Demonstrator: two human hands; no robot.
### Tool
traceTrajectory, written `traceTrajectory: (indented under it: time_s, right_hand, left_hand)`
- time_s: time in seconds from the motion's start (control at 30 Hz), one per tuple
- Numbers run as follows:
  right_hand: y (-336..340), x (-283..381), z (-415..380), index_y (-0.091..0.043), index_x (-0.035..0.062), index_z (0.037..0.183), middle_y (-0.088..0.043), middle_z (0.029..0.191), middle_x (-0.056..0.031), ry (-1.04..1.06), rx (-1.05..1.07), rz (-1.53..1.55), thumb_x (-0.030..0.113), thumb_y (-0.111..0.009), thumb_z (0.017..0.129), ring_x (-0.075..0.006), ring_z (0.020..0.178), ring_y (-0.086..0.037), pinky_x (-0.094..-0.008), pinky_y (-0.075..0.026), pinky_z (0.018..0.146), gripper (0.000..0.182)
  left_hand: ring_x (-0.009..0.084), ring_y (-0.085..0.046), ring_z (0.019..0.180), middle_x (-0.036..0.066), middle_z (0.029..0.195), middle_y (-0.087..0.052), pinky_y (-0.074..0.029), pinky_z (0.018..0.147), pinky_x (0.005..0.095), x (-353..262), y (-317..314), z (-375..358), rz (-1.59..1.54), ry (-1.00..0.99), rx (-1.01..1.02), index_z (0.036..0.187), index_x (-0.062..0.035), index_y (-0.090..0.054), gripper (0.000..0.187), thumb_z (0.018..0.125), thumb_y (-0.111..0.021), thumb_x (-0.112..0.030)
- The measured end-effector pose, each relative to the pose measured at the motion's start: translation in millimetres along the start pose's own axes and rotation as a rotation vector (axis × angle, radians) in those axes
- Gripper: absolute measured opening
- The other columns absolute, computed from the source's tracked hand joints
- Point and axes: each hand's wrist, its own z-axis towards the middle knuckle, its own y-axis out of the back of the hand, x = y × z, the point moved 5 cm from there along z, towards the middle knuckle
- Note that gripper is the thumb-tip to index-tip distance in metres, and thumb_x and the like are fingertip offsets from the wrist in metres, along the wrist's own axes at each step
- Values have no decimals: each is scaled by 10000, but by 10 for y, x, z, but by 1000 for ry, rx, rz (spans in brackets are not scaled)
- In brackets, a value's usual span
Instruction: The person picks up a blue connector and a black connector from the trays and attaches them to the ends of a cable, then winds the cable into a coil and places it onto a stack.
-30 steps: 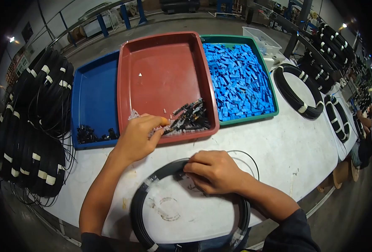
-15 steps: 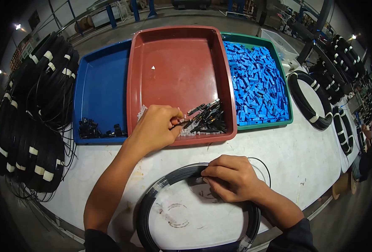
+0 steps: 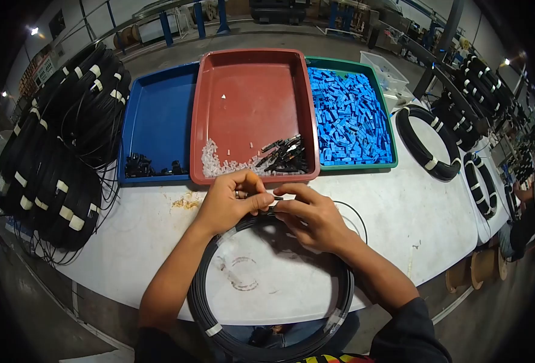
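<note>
My left hand (image 3: 234, 202) is closed in a pinch over the far rim of a coil of black cable (image 3: 198, 281). Between its fingertips and those of my right hand is a small dark piece (image 3: 278, 198), mostly covered, so its kind does not show. My right hand (image 3: 313, 219) is also pinched, its fingertips almost touching the left ones. A loose strand of the cable (image 3: 364, 227) arcs out from behind the right hand; its end is hidden by the fingers. The coil lies on the white table (image 3: 394, 242) and reaches over its near edge, with clear tape around it.
Beyond my hands, a red tray (image 3: 252, 91) holds small clear pieces (image 3: 216, 162) and slim black parts (image 3: 287, 156). A blue tray (image 3: 162, 109) with black parts and a green tray (image 3: 394, 158) of blue clips flank it. Cable coils (image 3: 44, 181) pile up left; others (image 3: 428, 142) lie right.
My left hand has come out of the red tray, back toward me, and met the right hand over the coil. A small dark piece now shows between the fingertips. The view has shifted.
</note>
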Motion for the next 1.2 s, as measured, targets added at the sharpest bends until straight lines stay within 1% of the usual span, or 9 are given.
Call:
traceTrajectory:
  time_s: [0.17, 0.23, 0.43, 0.57, 0.73, 0.87, 0.93, 1.07, 1.2]
  right_hand:
    - [-30, -34, -8, -696, 53, 1065, -674, 1082, -118, 11, 40, 22, 9, -720, 816, -331, 884, -694, -396, -567, 742, 255]
    - [-22, -27, -3, -695, 52, 1055, -672, 1082, -119, -2, 47, 19, 4, -718, 813, -329, 880, -694, -392, -567, 736, 247]
    - [-28, -44, -4, -681, 42, 1017, -675, 1074, -120, 29, 6, 20, -14, -715, 804, -326, 878, -696, -390, -567, 736, 222]
    - [-30, -36, 11, -678, 36, 1003, -677, 1078, -123, 19, 7, 20, -18, -714, 801, -331, 878, -697, -389, -570, 748, 212]
    - [35, -41, 33, -674, 24, 978, -677, 1086, -131, -6, -82, 32, -18, -713, 795, -328, 908, -695, -381, -570, 774, 192]
    - [26, -95, 9, -692, 9, 985, -687, 1081, -144, -68, -61, 57, -82, -708, 785, -308, 955, -706, -358, -568, 805, 220]
    - [32, -78, 14, -671, 30, 985, -663, 1043, -125, -16, -57, 66, -22, -714, 772, -323, 893, -685, -383, -559, 760, 224]
    - [3, -52, 20, -668, 51, 1020, -650, 986, -115, 24, -9, 56, -32, -698, 742, -313, 845, -672, -376, -550, 726, 292]
    - [2, -73, 10, -671, 58, 1020, -641, 954, -103, -43, 41, 72, -22, -699, 748, -303, 821, -668, -377, -547, 707, 285]
  left_hand:
    - [94, -683, 757, 52, 803, -710, -532, 641, 224, 10, -41, -89, 173, 13, -30, 922, -17, -665, 155, 895, -790, -105]
    - [144, -707, 798, 73, 839, -726, -551, 682, 259, -169, -95, -137, 528, -362, -86, 911, 9, -681, 142, 847, -797, -43]
    - [258, -717, 874, 126, 954, -727, -574, 776, 339, -322, -213, -222, 764, -669, -80, 920, 24, -696, 150, 789, -750, 73]
    - [275, -712, 891, 144, 986, -717, -573, 802, 344, -336, -245, -239, 824, -633, -57, 972, 23, -688, 183, 804, -739, 76]
    - [256, -699, 907, 162, 1062, -680, -567, 800, 329, -319, -213, -210, 754, -575, -66, 1126, 21, -660, 275, 858, -682, 81]
    - [214, -694, 872, 156, 1094, -647, -568, 778, 322, -323, -199, -210, 702, -540, -44, 1149, 29, -670, 255, 897, -652, 63]
    - [178, -689, 819, 142, 1083, -622, -574, 728, 295, -292, -180, -200, 642, -506, -16, 1167, 43, -669, 241, 928, -631, 42]
    - [158, -696, 773, 136, 1073, -618, -586, 671, 258, -258, -159, -198, 559, -513, -10, 1154, 74, -659, 219, 940, -626, 38]
    - [148, -691, 741, 129, 1038, -641, -570, 649, 254, -252, -152, -210, 483, -455, -40, 1134, 54, -663, 222, 914, -637, 44]
